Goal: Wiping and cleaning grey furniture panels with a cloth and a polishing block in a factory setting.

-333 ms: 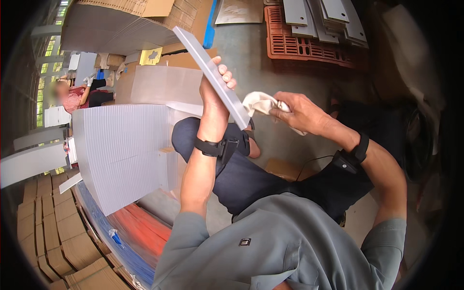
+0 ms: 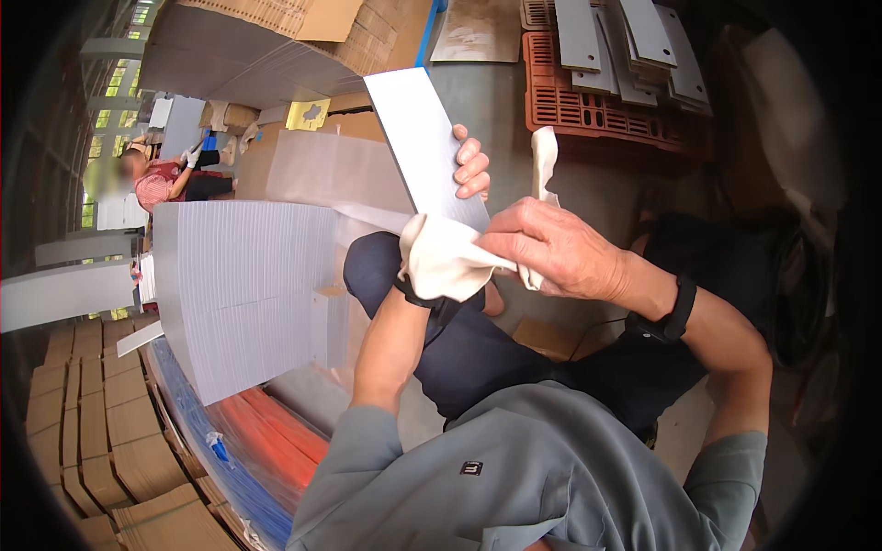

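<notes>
A flat, light grey rectangular panel (image 2: 421, 138) slants upward in front of me. My left hand (image 2: 472, 167) grips it from behind, its fingertips curled over the right edge. In my right hand (image 2: 565, 248) is a cream cloth (image 2: 446, 257), pinched so that one end stands up above the knuckles. The cloth's wide part hangs in front of the panel's lower end and hides it, along with my left wrist. Just left of my left forearm stands a tall stack of grey panels (image 2: 253, 285).
An orange plastic pallet (image 2: 588, 118) at the far right bears white boards with holes (image 2: 634, 41). Cardboard bundles (image 2: 110, 404) fill the lower left, beside blue and red wrapped material (image 2: 271, 436). A large carton (image 2: 248, 55) stands far left. A gloved co-worker (image 2: 165, 184) sits beyond the stack.
My right hand has brought the cloth left, across the panel's lower end. The panel has turned, so its broad face now shows instead of its narrow edge.
</notes>
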A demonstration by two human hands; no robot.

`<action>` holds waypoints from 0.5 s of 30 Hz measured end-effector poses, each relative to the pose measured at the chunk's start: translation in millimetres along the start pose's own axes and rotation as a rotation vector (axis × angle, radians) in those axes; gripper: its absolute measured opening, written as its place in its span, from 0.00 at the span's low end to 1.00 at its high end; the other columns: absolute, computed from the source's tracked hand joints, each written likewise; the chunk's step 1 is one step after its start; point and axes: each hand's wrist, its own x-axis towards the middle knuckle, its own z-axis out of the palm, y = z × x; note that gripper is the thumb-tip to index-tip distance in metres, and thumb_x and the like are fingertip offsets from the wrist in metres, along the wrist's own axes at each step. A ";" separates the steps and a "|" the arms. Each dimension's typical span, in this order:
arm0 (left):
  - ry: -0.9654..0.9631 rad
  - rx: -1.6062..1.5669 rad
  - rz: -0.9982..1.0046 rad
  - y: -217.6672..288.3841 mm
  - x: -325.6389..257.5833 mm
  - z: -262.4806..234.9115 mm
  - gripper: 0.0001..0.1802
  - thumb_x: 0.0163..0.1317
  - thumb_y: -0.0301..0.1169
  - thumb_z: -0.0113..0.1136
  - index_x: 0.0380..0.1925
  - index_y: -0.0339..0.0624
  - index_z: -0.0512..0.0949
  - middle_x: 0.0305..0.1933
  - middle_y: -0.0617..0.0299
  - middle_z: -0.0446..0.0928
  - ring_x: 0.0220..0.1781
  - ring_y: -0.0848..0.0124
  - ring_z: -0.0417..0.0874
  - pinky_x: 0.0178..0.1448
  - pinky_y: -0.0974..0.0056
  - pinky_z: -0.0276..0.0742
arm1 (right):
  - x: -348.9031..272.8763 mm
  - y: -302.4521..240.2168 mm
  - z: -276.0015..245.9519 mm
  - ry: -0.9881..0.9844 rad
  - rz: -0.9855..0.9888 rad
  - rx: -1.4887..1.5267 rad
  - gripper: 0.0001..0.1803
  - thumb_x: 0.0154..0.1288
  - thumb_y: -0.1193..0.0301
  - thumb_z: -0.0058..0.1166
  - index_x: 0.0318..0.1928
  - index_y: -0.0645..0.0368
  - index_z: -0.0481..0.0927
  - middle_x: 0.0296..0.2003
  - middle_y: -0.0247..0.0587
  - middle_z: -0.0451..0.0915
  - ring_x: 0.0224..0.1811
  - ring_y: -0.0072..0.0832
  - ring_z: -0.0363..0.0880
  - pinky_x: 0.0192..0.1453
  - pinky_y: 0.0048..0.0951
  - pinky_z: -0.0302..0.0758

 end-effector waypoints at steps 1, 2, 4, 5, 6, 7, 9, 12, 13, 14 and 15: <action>-0.008 -0.012 -0.023 -4.4 3.0 -0.7 0.14 0.79 0.34 0.47 0.57 0.37 0.67 0.40 0.58 0.67 0.35 0.71 0.70 0.36 0.71 0.75 | 3.6 -4.2 5.2 -0.100 -0.043 -0.003 0.28 0.54 0.67 0.72 0.57 0.54 0.79 0.49 0.36 0.77 0.53 0.37 0.77 0.58 0.40 0.75; -0.015 -0.022 -0.047 -10.0 5.9 0.9 0.14 0.79 0.35 0.46 0.55 0.36 0.67 0.40 0.58 0.67 0.35 0.71 0.69 0.35 0.72 0.74 | 8.1 -6.9 11.2 -0.149 -0.102 -0.090 0.31 0.48 0.64 0.74 0.55 0.52 0.79 0.52 0.34 0.76 0.56 0.36 0.75 0.64 0.43 0.73; 0.009 -0.073 -0.042 -24.8 5.4 0.9 0.18 0.80 0.41 0.44 0.52 0.35 0.68 0.38 0.58 0.67 0.35 0.72 0.69 0.33 0.71 0.73 | 20.8 -2.8 17.5 -0.087 -0.140 -0.164 0.28 0.48 0.64 0.74 0.52 0.49 0.80 0.55 0.36 0.74 0.63 0.39 0.71 0.72 0.50 0.67; 0.009 -0.106 -0.104 -29.4 5.0 -1.1 0.17 0.80 0.41 0.43 0.52 0.35 0.68 0.38 0.58 0.67 0.34 0.71 0.69 0.33 0.71 0.73 | 27.4 0.4 15.5 -0.003 -0.136 -0.232 0.25 0.48 0.67 0.72 0.49 0.48 0.79 0.57 0.37 0.73 0.66 0.41 0.68 0.74 0.53 0.64; 0.010 -0.139 -0.166 -34.1 4.3 -4.3 0.17 0.80 0.41 0.43 0.52 0.36 0.68 0.38 0.58 0.66 0.34 0.71 0.68 0.33 0.70 0.73 | 33.7 5.6 12.6 0.080 -0.131 -0.301 0.23 0.48 0.70 0.70 0.46 0.48 0.78 0.58 0.39 0.73 0.70 0.44 0.66 0.76 0.57 0.60; 0.017 -0.163 -0.219 -35.5 0.9 -7.7 0.17 0.80 0.41 0.42 0.52 0.36 0.68 0.38 0.58 0.66 0.33 0.71 0.68 0.32 0.70 0.73 | 42.0 14.7 12.1 0.101 -0.073 -0.335 0.16 0.58 0.69 0.66 0.46 0.49 0.78 0.62 0.41 0.71 0.73 0.46 0.62 0.76 0.61 0.58; 0.028 -0.221 -0.324 -42.2 -7.2 -15.2 0.17 0.80 0.41 0.42 0.52 0.37 0.69 0.38 0.58 0.66 0.32 0.70 0.67 0.32 0.70 0.73 | 56.8 29.6 -7.6 0.241 0.101 -0.423 0.14 0.66 0.64 0.64 0.48 0.52 0.77 0.65 0.44 0.68 0.74 0.50 0.58 0.75 0.62 0.60; 0.034 -0.312 -0.494 -53.2 -17.3 -27.6 0.17 0.81 0.41 0.40 0.51 0.38 0.69 0.38 0.58 0.65 0.30 0.69 0.65 0.31 0.69 0.72 | 60.4 83.9 -30.6 0.529 0.370 -0.307 0.16 0.74 0.57 0.58 0.48 0.57 0.77 0.57 0.51 0.76 0.57 0.45 0.79 0.58 0.47 0.79; 0.036 -0.342 -0.553 -56.3 -19.8 -31.4 0.17 0.81 0.41 0.40 0.51 0.39 0.69 0.37 0.58 0.65 0.30 0.69 0.65 0.31 0.68 0.72 | 58.0 92.5 -39.2 0.462 0.549 -0.100 0.20 0.74 0.53 0.57 0.49 0.58 0.77 0.50 0.51 0.80 0.49 0.42 0.83 0.51 0.43 0.81; 0.036 -0.371 -0.614 -60.5 -21.0 -33.1 0.17 0.81 0.41 0.40 0.51 0.39 0.69 0.37 0.58 0.64 0.29 0.69 0.65 0.31 0.68 0.72 | 54.8 99.5 -49.1 0.392 0.722 0.108 0.25 0.74 0.49 0.57 0.51 0.59 0.77 0.43 0.50 0.83 0.40 0.39 0.86 0.45 0.39 0.84; 0.035 -0.399 -0.673 -64.5 -22.6 -34.4 0.17 0.81 0.41 0.39 0.51 0.40 0.69 0.37 0.58 0.64 0.29 0.68 0.64 0.30 0.68 0.72 | 50.1 113.6 -45.9 0.483 0.581 0.255 0.33 0.68 0.42 0.61 0.55 0.59 0.79 0.35 0.45 0.86 0.36 0.36 0.87 0.42 0.37 0.84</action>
